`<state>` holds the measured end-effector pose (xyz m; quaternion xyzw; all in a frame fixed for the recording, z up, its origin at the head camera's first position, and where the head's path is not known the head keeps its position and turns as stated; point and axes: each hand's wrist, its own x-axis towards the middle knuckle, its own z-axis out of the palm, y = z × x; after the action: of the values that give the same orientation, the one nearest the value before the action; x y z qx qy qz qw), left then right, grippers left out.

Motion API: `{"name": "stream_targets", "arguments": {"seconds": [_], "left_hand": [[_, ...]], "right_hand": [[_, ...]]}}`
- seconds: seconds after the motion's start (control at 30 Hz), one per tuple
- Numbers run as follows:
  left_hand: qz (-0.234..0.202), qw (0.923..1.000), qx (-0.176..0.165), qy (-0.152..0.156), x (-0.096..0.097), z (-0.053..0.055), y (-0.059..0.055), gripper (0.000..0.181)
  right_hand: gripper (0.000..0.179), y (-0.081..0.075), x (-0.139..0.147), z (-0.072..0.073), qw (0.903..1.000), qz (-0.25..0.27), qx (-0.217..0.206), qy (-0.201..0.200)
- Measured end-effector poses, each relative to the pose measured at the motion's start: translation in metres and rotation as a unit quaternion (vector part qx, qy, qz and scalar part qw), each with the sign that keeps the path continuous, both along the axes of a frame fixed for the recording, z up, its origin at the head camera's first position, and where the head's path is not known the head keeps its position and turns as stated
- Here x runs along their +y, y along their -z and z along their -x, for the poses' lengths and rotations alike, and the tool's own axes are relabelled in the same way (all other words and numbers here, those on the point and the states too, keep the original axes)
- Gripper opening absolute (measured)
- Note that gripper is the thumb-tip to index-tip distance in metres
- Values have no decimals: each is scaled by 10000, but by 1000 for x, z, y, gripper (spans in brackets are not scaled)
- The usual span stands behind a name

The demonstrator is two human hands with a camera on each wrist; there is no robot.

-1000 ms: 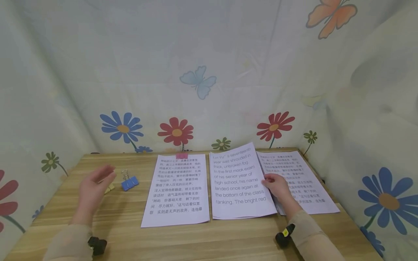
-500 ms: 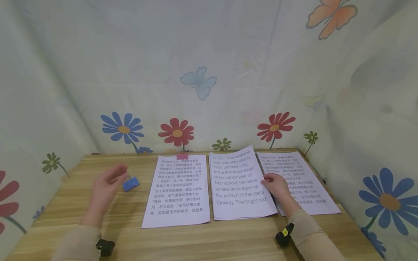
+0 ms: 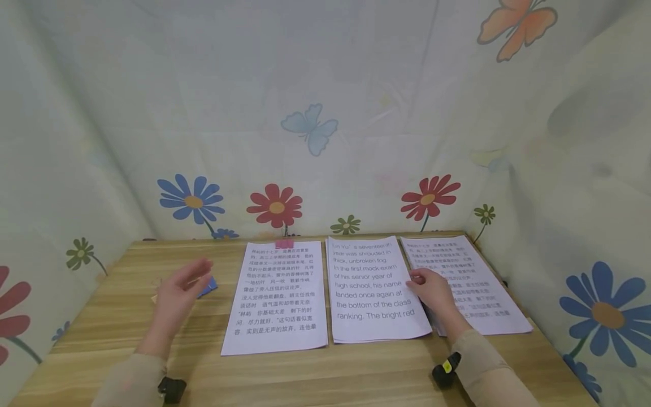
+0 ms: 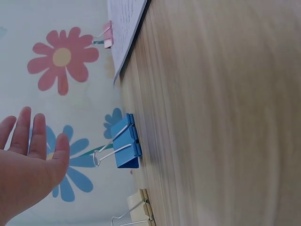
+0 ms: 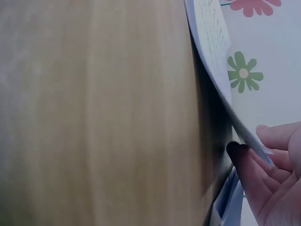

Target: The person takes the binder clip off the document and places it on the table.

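My left hand [image 3: 180,291] hovers over the left side of the table, fingers loosely extended and holding nothing. Partly behind it in the head view is a blue binder clip [image 3: 209,287]; the left wrist view shows this blue clip [image 4: 126,146] standing with its wire handles up, and a pale yellow binder clip [image 4: 140,207] beyond it. With thumb and fingers my right hand [image 3: 432,291] pinches the right edge of the middle stack of paper [image 3: 373,282], printed in English. In the right wrist view that edge [image 5: 251,139] is raised off the table between thumb and fingers.
To the left of the middle stack lies another stack of printed paper [image 3: 274,308], a pink binder clip [image 3: 285,243] on its top edge. A third stack [image 3: 483,288] lies at the right, partly under my right hand. A flower-patterned cloth [image 3: 325,169] hangs behind the wooden table [image 3: 285,379].
My left hand has moved right, from near the yellow clip to over the blue one. The middle stack's raised top right corner has dropped lower. My right hand keeps its hold.
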<state>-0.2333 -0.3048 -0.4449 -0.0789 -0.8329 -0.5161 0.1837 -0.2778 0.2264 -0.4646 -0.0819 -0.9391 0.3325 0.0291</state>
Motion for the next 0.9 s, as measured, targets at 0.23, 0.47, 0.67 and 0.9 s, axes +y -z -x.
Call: {"name": "stream_targets", "arguments": {"seconds": [0.23, 0.47, 0.67, 0.9], "left_hand": [[-276, 9995, 44, 169, 7, 0, -1, 45], [-273, 9994, 29, 230, 19, -2, -4, 45], [-530, 9982, 2, 293, 34, -3, -7, 44], [-713, 9968, -132, 344, 51, -3, -4, 47]], "right_hand": [[35, -17, -3, -9, 9990, -141, 379, -189], [37, -24, -9, -12, 9984, 99, 476, -303], [36, -24, -24, -12, 9953, 630, 552, -493], [37, -19, -45, -11, 9922, 964, 456, -651]]}}
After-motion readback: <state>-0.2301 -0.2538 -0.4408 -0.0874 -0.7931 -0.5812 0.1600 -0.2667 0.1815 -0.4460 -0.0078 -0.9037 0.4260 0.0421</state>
